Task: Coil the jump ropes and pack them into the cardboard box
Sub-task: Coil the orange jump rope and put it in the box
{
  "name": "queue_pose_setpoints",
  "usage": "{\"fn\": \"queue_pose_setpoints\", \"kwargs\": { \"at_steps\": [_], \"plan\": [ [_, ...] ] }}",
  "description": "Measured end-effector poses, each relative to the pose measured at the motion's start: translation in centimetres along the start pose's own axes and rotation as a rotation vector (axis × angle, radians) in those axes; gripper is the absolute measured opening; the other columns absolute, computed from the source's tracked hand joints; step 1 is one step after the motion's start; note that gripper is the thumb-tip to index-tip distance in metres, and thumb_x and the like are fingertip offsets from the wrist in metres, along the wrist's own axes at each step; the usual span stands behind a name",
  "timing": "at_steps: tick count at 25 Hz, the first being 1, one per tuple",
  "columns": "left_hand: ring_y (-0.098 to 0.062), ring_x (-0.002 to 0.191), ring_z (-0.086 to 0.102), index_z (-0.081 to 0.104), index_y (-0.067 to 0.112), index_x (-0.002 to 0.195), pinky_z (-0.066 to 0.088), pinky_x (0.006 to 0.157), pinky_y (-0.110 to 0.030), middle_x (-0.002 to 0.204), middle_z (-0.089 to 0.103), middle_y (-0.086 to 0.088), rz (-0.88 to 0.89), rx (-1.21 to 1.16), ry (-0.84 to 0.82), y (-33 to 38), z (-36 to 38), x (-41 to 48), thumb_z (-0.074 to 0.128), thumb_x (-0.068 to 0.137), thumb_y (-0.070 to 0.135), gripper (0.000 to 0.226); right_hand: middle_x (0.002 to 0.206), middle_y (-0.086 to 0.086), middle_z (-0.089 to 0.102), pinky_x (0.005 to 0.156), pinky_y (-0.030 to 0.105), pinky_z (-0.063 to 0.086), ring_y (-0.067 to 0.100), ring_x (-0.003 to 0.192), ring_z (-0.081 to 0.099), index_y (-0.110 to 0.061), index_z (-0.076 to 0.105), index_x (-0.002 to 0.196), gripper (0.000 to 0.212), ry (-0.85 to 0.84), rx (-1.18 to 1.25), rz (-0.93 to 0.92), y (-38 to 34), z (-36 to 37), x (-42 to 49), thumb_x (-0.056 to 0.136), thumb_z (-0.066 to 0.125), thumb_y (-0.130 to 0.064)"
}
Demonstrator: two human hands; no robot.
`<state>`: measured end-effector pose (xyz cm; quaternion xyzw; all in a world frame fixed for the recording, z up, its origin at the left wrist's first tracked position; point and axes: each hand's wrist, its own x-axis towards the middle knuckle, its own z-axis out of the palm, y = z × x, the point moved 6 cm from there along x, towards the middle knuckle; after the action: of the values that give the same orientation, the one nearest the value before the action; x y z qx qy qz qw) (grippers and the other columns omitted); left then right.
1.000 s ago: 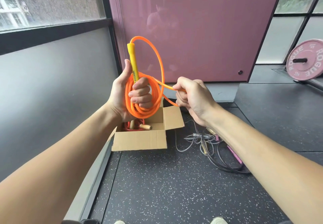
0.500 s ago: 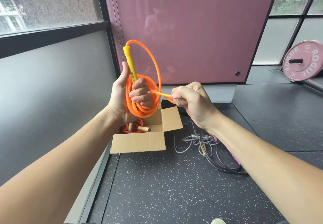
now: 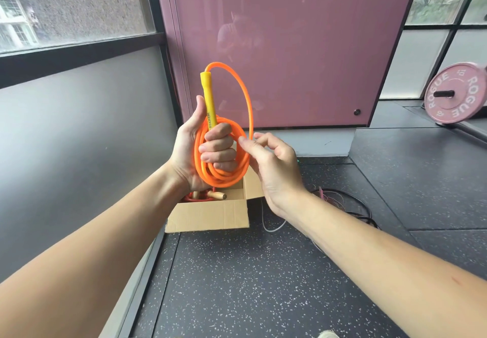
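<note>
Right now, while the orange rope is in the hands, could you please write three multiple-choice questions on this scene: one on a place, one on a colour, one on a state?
1. Where does the cardboard box stand?
A. On a table
B. On the floor, close to the wall
C. On a shelf

2. What colour is the handle that sticks up from the left hand?
A. Yellow
B. Blue
C. White

3. In what state is the orange rope?
A. Stretched flat on the ground
B. Knotted to a door
C. Coiled, gripped by the left hand

Answers:
1 B: the box rests on the dark speckled floor beside the grey wall.
2 A: the part that rises above the thumb is plainly yellow.
3 C: the fingers curl round several loops of it.
</note>
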<state>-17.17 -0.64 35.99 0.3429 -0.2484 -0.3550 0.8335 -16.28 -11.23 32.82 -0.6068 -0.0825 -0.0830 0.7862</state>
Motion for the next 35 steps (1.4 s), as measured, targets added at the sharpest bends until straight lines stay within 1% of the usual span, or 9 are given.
{"fn": "queue_pose_setpoints", "kwargs": {
  "at_steps": [3,6,10,15,18,22,26,28,35],
  "plan": [
    [-0.01,0.039,0.032,0.036,0.018,0.061,0.032,0.049,-0.024,0.046,0.031,0.004,-0.042,-0.036,-0.034,-0.6,0.1,0.0,0.027,0.091,0.081,0.071,0.127,0.008,0.058,0.088,0.045,0.052,0.018,0.095,0.063,-0.034,0.054,0.112,0.071,-0.069,0.107,0.191,0.1,0.3,0.3,0.048,0.085,-0.025],
    [-0.01,0.039,0.032,0.037,0.016,0.061,0.035,0.049,-0.025,0.046,0.03,0.003,-0.123,-0.042,-0.055,-1.3,0.2,0.0,0.032,0.092,0.079,0.07,0.123,0.008,0.067,0.089,0.042,0.058,0.019,0.097,0.07,-0.036,0.045,0.139,0.09,-0.225,0.109,0.336,0.3,0.2,0.3,0.059,0.078,-0.011],
    [-0.008,0.04,0.027,0.037,0.015,0.067,0.032,0.051,-0.025,0.047,0.02,0.007,-0.334,-0.02,-0.102,-2.0,0.5,-0.6,0.045,0.094,0.069,0.061,0.07,0.002,0.063,0.071,0.031,0.053,0.015,0.062,0.06,-0.015,0.07,0.091,0.023,-0.412,-0.023,0.397,0.4,0.4,-0.5,0.075,0.069,0.002],
    [-0.012,0.045,0.038,0.039,0.015,0.069,0.033,0.051,-0.026,0.05,0.03,0.005,-0.413,0.031,-0.11,-2.4,0.3,-0.6,0.044,0.095,0.068,0.059,0.087,0.015,0.053,0.068,0.036,0.046,0.027,0.075,0.054,-0.014,0.064,0.109,0.06,-0.436,0.163,0.449,1.9,1.4,-0.8,0.051,0.069,-0.003],
    [-0.012,0.046,0.038,0.039,0.015,0.069,0.034,0.052,-0.026,0.051,0.035,0.003,-0.39,0.027,-0.121,-2.1,0.3,-0.5,0.041,0.096,0.068,0.06,0.085,0.015,0.056,0.064,0.032,0.047,0.027,0.077,0.057,-0.015,0.066,0.102,0.042,-0.381,0.241,0.405,1.3,2.0,-0.8,0.065,0.059,0.006],
    [-0.012,0.047,0.037,0.038,0.014,0.069,0.034,0.053,-0.026,0.055,0.04,0.002,-0.355,0.019,-0.105,-2.3,0.2,-0.2,0.038,0.096,0.069,0.061,0.102,0.009,0.06,0.08,0.038,0.048,0.026,0.09,0.061,-0.024,0.067,0.108,0.055,-0.317,0.41,0.419,0.8,2.0,-0.2,0.073,0.05,0.014],
    [-0.01,0.045,0.037,0.04,0.014,0.067,0.031,0.052,-0.025,0.054,0.039,0.003,-0.333,0.013,-0.113,-2.0,0.2,-0.2,0.04,0.096,0.068,0.061,0.089,0.005,0.057,0.08,0.038,0.043,0.024,0.08,0.055,-0.015,0.059,0.087,0.022,-0.356,0.562,0.513,-0.4,1.4,-0.3,0.076,0.063,-0.033],
    [-0.01,0.045,0.037,0.041,0.014,0.067,0.032,0.052,-0.024,0.054,0.04,0.003,-0.307,0.004,-0.122,-1.6,0.2,-0.3,0.042,0.096,0.067,0.06,0.083,0.005,0.057,0.072,0.034,0.045,0.022,0.074,0.054,-0.014,0.057,0.084,0.04,-0.315,0.595,0.513,-0.4,0.8,-0.2,0.088,0.049,-0.053],
    [-0.011,0.048,0.04,0.039,0.013,0.066,0.04,0.058,-0.027,0.057,0.042,0.0,-0.209,-0.058,-0.101,-0.9,0.2,-0.4,0.043,0.097,0.065,0.061,0.073,0.003,0.066,0.064,0.028,0.055,0.016,0.066,0.063,-0.016,0.064,0.089,0.044,-0.139,0.49,0.451,-0.1,0.6,-0.1,0.104,0.041,-0.051]
  ]
}}
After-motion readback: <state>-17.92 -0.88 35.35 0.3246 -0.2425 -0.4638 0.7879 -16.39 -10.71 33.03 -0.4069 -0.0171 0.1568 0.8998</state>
